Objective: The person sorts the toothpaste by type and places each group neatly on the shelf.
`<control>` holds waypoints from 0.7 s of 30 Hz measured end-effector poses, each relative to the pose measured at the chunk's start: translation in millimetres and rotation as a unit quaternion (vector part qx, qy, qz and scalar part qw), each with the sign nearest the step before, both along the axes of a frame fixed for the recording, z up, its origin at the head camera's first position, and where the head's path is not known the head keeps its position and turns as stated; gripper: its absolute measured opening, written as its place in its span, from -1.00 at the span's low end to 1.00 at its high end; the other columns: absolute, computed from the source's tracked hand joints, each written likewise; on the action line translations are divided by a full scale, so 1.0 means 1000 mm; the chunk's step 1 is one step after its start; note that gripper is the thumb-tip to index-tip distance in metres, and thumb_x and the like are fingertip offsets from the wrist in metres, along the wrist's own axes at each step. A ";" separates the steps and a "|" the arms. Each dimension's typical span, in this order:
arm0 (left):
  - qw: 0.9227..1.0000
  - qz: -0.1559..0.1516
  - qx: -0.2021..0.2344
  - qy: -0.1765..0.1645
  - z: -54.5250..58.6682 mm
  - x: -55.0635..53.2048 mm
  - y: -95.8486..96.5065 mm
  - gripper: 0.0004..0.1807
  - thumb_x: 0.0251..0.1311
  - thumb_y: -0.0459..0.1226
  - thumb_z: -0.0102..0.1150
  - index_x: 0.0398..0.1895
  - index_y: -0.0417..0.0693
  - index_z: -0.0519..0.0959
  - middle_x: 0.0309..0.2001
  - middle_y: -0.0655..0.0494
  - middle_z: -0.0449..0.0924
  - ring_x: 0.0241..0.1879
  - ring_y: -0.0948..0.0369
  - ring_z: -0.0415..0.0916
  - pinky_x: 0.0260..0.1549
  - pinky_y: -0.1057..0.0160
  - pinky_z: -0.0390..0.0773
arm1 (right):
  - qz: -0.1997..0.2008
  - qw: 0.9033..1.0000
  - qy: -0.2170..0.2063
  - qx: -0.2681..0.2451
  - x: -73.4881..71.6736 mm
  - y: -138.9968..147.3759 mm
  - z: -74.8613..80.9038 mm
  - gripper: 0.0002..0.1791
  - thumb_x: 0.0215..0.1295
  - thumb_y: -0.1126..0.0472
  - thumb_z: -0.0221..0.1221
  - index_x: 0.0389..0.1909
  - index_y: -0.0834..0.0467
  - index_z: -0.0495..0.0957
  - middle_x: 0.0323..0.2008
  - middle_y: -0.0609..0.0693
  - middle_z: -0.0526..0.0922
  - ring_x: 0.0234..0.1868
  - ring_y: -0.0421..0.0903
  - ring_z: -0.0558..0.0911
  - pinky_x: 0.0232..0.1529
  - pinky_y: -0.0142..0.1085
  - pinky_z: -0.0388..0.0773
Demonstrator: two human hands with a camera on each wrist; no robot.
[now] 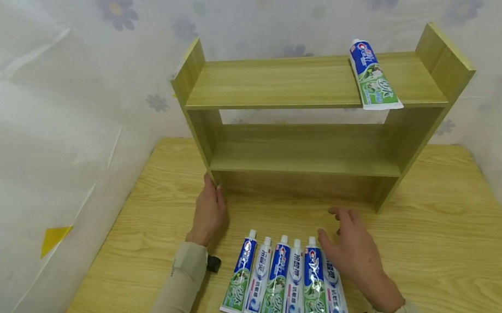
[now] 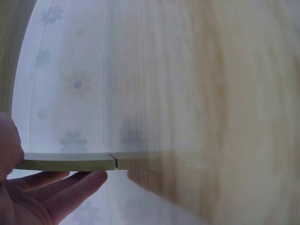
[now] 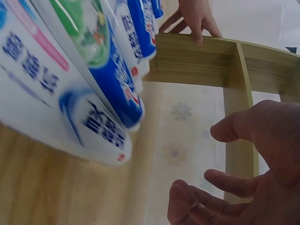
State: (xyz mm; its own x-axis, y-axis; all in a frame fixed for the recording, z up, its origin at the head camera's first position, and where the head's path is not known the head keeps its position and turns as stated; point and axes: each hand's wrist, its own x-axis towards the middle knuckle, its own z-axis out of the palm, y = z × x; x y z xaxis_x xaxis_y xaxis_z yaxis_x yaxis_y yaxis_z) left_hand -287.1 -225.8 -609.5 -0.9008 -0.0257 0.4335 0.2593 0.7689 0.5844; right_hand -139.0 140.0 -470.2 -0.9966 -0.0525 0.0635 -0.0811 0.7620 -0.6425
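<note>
A small two-tier wooden shelf (image 1: 307, 149) stands on the table. My left hand (image 1: 209, 213) holds the foot of its left side panel; in the left wrist view the thumb lies on one face of the board (image 2: 65, 165) and the fingers on the other. My right hand (image 1: 354, 251) hovers at the right end of a row of toothpaste tubes, fingers spread, holding nothing. Blue-and-green tubes (image 1: 277, 280) alternate with white ones (image 1: 258, 279), caps towards the shelf. The rightmost white tube (image 1: 337, 298) lies slanted. One blue-and-green tube (image 1: 374, 77) rests on the top board, its flat end past the front edge.
The wood-grain table (image 1: 453, 257) extends to both sides of the shelf. Behind and to the left hangs a pale flowered sheet (image 1: 116, 6). The shelf's raised right end panel (image 1: 446, 62) stands beside the tube on top.
</note>
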 end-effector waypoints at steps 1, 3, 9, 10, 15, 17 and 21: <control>1.000 0.000 0.004 -0.002 0.001 0.001 0.001 -0.41 0.79 -0.03 -0.35 0.67 -0.12 0.16 0.03 -0.33 0.74 -0.07 -0.19 0.80 -0.12 -0.15 0.80 | 0.001 1.000 -0.005 0.004 0.001 -0.001 -0.002 -0.39 0.49 0.10 0.33 0.43 0.28 0.44 0.30 0.40 0.52 0.02 0.25 0.72 -0.29 -0.06 0.72; 1.000 -0.003 0.011 -0.005 0.004 0.003 0.002 -0.42 0.79 -0.04 -0.34 0.67 -0.12 0.16 0.03 -0.34 0.73 -0.09 -0.19 0.79 -0.14 -0.15 0.80 | 0.004 1.000 -0.015 0.012 0.004 -0.004 -0.006 -0.39 0.49 0.09 0.34 0.42 0.28 0.46 0.29 0.41 0.52 -0.05 0.19 0.72 -0.33 -0.10 0.70; 1.000 -0.018 0.024 0.006 0.013 0.008 0.004 -0.46 0.80 -0.12 -0.28 0.63 -0.20 0.17 -0.09 -0.33 0.71 -0.29 -0.12 0.75 -0.30 -0.10 0.76 | 0.026 0.999 -0.033 0.030 0.012 -0.010 -0.015 -0.43 0.49 0.08 0.36 0.36 0.28 0.51 0.22 0.40 0.53 -0.35 -0.07 0.55 -0.50 -0.27 0.47; 1.000 -0.016 0.020 0.005 0.012 0.008 0.004 -0.45 0.80 -0.11 -0.30 0.63 -0.21 0.17 -0.13 -0.31 0.71 -0.33 -0.10 0.73 -0.33 -0.08 0.75 | 0.029 0.999 -0.034 0.031 0.013 -0.011 -0.017 -0.45 0.49 0.09 0.37 0.35 0.28 0.52 0.21 0.39 0.54 -0.36 -0.08 0.53 -0.50 -0.28 0.46; 1.000 -0.003 0.012 -0.006 0.002 0.002 0.001 -0.44 0.79 -0.04 -0.35 0.64 -0.13 0.17 0.00 -0.32 0.72 -0.15 -0.11 0.79 -0.20 -0.10 0.80 | 0.033 0.998 -0.029 0.034 0.017 -0.013 -0.024 -0.48 0.45 0.12 0.40 0.30 0.26 0.56 0.19 0.37 0.57 -0.33 -0.08 0.54 -0.45 -0.27 0.51; 1.000 -0.004 0.018 -0.011 0.002 0.001 0.001 -0.45 0.79 -0.06 -0.32 0.65 -0.10 0.17 0.12 -0.35 0.71 0.00 -0.17 0.80 -0.08 -0.13 0.82 | 0.033 0.998 -0.021 0.041 0.018 -0.013 -0.026 -0.50 0.43 0.12 0.42 0.28 0.25 0.59 0.18 0.35 0.58 -0.28 -0.04 0.56 -0.40 -0.22 0.59; 1.000 -0.007 0.025 -0.014 0.018 0.011 0.004 -0.47 0.79 -0.11 -0.26 0.64 -0.14 0.18 0.14 -0.38 0.70 0.02 -0.19 0.79 -0.02 -0.15 0.80 | 0.037 0.998 -0.007 0.058 0.021 -0.012 -0.030 -0.59 0.41 0.14 0.43 0.19 0.20 0.66 0.15 0.30 0.63 -0.10 0.07 0.63 -0.22 -0.04 0.72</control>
